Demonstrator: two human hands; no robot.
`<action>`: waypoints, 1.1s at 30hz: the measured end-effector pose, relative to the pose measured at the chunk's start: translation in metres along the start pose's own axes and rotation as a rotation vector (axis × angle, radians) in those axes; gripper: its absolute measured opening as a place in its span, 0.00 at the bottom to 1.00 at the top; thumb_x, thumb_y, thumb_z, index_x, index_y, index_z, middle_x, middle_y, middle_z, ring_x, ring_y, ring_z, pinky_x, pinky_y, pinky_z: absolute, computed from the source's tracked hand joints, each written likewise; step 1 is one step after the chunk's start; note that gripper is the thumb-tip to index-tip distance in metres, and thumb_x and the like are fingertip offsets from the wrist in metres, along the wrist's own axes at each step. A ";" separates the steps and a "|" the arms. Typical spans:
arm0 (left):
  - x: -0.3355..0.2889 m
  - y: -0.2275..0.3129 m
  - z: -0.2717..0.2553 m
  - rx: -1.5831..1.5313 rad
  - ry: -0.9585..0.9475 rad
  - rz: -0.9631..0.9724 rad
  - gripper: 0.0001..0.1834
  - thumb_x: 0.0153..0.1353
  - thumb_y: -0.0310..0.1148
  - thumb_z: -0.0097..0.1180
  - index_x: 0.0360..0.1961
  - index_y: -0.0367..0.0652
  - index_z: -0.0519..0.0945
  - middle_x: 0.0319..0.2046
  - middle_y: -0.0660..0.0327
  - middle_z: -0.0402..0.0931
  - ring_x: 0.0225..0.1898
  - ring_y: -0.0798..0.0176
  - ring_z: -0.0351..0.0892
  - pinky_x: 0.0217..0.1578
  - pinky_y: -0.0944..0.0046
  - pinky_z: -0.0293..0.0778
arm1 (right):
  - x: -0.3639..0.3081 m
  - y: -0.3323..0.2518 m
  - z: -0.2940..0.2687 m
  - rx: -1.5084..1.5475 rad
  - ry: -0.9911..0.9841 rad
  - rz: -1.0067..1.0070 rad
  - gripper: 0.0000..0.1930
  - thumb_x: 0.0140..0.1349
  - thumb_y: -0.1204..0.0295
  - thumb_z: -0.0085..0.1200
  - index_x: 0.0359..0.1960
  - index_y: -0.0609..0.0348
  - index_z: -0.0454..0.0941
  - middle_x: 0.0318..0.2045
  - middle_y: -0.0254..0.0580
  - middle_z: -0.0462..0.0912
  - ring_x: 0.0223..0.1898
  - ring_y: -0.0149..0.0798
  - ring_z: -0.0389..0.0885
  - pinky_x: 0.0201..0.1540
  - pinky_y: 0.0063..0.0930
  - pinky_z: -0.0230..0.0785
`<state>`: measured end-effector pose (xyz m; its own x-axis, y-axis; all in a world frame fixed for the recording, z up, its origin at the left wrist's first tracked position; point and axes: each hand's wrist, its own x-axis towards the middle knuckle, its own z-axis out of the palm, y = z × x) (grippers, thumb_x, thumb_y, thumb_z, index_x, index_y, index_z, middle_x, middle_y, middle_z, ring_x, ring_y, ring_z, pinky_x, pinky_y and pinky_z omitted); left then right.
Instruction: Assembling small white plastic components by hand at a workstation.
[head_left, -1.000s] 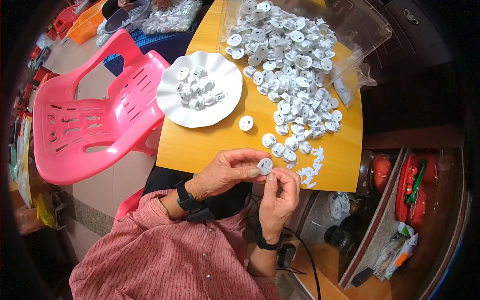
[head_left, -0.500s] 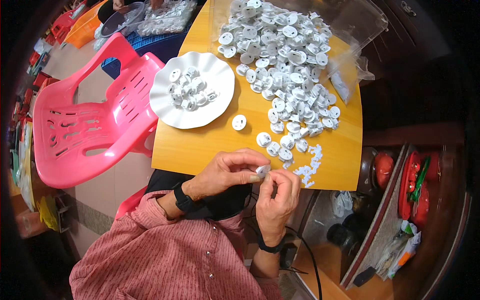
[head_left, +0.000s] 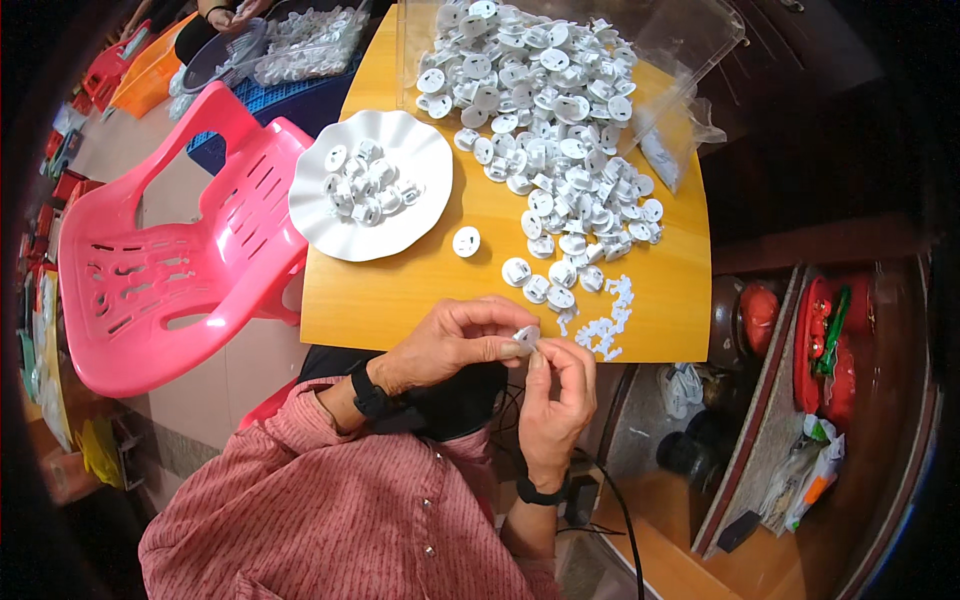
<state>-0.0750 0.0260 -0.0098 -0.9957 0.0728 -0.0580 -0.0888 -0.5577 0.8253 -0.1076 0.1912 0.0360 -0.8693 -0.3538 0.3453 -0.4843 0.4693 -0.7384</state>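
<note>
At the near edge of a yellow tabletop [head_left: 400,310], my left hand [head_left: 455,345] and right hand [head_left: 555,400] meet at one small white round part [head_left: 526,337] — the left pinching it between thumb and fingers, the right closed with thumb and fingertips up against its lower side. Whether those right fingertips also grip some smaller bit, I cannot tell. Just beyond my right hand lies a scatter of tiny white pieces [head_left: 606,325], and past them a heap of white round parts [head_left: 560,110] spreads from a clear plastic bin [head_left: 715,40] toward me. A single white disc [head_left: 466,241] sits apart on the bare wood, between the heap and a white wavy-rimmed plate [head_left: 430,190] that holds a small cluster of similar parts [head_left: 365,185]. I wear a black watch [head_left: 370,395] on my left wrist, a dark band [head_left: 541,492] on my right and a reddish striped shirt [head_left: 330,500]. To the left stands a pink plastic chair [head_left: 240,215]; beyond it, another person [head_left: 228,18] is partly in view beside a grey basin [head_left: 225,60] — most of the figure cut off by the frame.
</note>
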 end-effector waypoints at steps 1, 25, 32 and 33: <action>-0.001 -0.001 0.001 -0.088 0.008 -0.017 0.17 0.68 0.25 0.59 0.57 0.36 0.80 0.51 0.60 0.79 0.49 0.66 0.80 0.51 0.66 0.78 | -0.001 0.000 -0.001 0.052 0.000 0.036 0.06 0.64 0.80 0.59 0.40 0.63 0.76 0.39 0.49 0.80 0.42 0.51 0.80 0.45 0.42 0.74; -0.042 0.034 -0.034 0.454 0.067 0.339 0.16 0.63 0.27 0.64 0.51 0.35 0.81 0.45 0.57 0.79 0.47 0.62 0.79 0.48 0.64 0.75 | -0.002 -0.040 0.043 -0.010 -0.081 -0.029 0.04 0.64 0.79 0.58 0.36 0.64 0.75 0.37 0.49 0.79 0.39 0.51 0.79 0.43 0.41 0.72; -0.040 0.070 -0.050 0.997 0.451 0.592 0.18 0.58 0.18 0.63 0.51 0.37 0.82 0.42 0.55 0.79 0.40 0.61 0.82 0.38 0.66 0.78 | -0.013 -0.021 0.031 -0.061 0.095 0.204 0.04 0.66 0.77 0.59 0.39 0.66 0.80 0.38 0.46 0.80 0.36 0.42 0.81 0.39 0.33 0.74; -0.037 0.070 -0.058 1.080 0.501 0.643 0.18 0.57 0.18 0.63 0.50 0.37 0.82 0.43 0.54 0.79 0.39 0.59 0.83 0.38 0.64 0.79 | -0.016 -0.014 0.026 -0.127 0.103 0.200 0.04 0.66 0.77 0.59 0.40 0.66 0.80 0.38 0.45 0.80 0.36 0.41 0.81 0.38 0.33 0.74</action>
<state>-0.0460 -0.0636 0.0172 -0.7760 -0.3886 0.4969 0.2281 0.5615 0.7954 -0.0843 0.1687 0.0256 -0.9514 -0.1623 0.2616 -0.3045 0.6221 -0.7214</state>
